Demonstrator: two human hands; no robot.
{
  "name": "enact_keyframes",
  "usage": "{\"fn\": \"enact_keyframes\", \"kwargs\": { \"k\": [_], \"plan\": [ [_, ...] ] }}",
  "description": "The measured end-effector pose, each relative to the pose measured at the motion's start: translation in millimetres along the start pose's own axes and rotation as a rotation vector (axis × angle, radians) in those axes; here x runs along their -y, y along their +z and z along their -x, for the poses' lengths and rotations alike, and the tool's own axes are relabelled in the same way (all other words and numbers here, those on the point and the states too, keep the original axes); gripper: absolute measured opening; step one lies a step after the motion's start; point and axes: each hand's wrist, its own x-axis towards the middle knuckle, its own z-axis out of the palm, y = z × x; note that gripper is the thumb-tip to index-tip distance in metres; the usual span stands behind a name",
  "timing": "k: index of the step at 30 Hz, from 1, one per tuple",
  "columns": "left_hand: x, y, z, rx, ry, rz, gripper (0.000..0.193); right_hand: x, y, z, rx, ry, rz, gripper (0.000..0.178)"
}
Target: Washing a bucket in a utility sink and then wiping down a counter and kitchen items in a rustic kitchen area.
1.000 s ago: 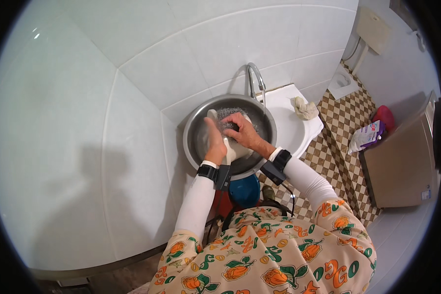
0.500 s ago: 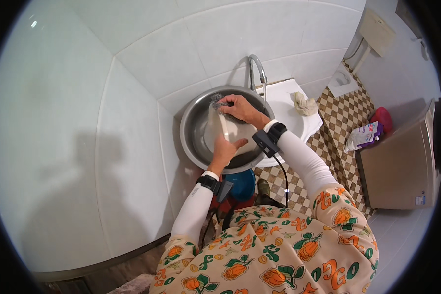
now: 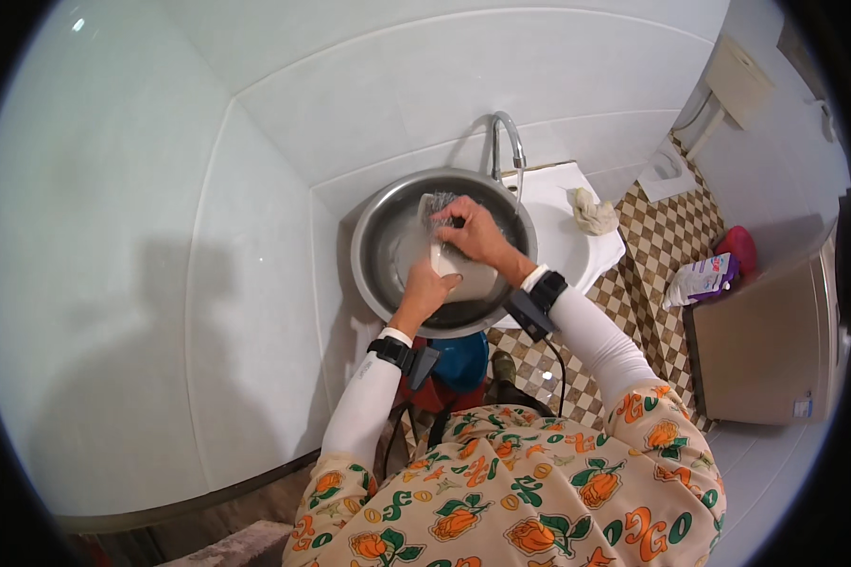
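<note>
Over a wide steel basin (image 3: 369, 274), my left hand (image 3: 425, 291) is closed on the near edge of a pale dish (image 3: 471, 279). Its exact shape is partly hidden by my hands. My right hand (image 3: 475, 232) pinches a grey steel wool scrubber (image 3: 437, 206), pressed against the dish's far part. Cloudy water appears to lie in the basin. Behind it on the right stands a curved chrome tap (image 3: 507, 128), with a thin stream running down at the basin's right rim.
The basin rests over a white sink (image 3: 563, 250), where a crumpled pale cloth (image 3: 592, 212) lies. Below is a blue bucket (image 3: 460, 361). Tiled walls stand left and behind. To the right are a beige cabinet (image 3: 766, 331), a white-purple bag (image 3: 704, 282) and a squat toilet (image 3: 667, 173).
My right hand and the scrubber have moved slightly nearer along the dish. The dish has tilted a little in my left hand, and the whole view has shifted slightly.
</note>
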Motion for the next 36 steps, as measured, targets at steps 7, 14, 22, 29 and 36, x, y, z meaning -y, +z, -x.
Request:
{"fn": "enact_keyframes", "kwargs": {
  "k": [7, 14, 22, 29, 36],
  "plan": [
    [14, 2, 28, -0.046, 0.019, -0.043, 0.045, -35, -4, -49, 0.056, 0.21, -0.149, 0.031],
    [-11, -10, 3, 0.02, -0.035, 0.154, 0.051, -13, -5, -16, 0.003, 0.103, 0.005, 0.03],
    [-33, 12, -8, -0.266, -0.007, -0.279, 0.033, 4, -5, 20, 0.0, -0.061, 0.054, 0.03],
    [-18, 10, -1, -0.275, -0.003, -0.202, 0.045, -21, -5, -35, 0.007, 0.195, -0.08, 0.027],
    [-20, 6, 1, -0.177, -0.055, 0.003, 0.041, -5, -4, -4, -0.034, 0.116, 0.01, 0.029]
  ]
}}
